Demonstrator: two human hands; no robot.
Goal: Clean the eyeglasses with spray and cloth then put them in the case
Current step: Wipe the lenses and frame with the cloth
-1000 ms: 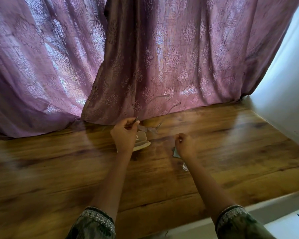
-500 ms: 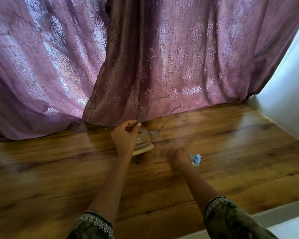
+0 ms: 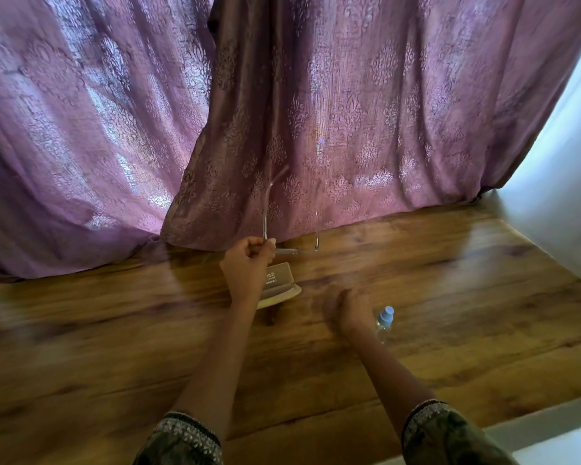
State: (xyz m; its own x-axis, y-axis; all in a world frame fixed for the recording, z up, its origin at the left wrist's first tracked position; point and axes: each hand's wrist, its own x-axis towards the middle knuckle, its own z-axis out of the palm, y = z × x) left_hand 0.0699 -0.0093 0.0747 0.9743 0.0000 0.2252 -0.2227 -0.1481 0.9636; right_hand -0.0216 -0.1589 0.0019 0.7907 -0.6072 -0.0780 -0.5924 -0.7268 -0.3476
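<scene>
- My left hand has its fingers curled, pinching the eyeglasses at one end of the frame; both temples point up in front of the purple curtain
- The glasses sit just beyond the beige case, which lies on the wooden table, partly hidden behind that hand
- My right hand is blurred, just beside the spray bottle standing on the table; I cannot tell whether its fingers grip anything

Home: purple curtains, wooden table
</scene>
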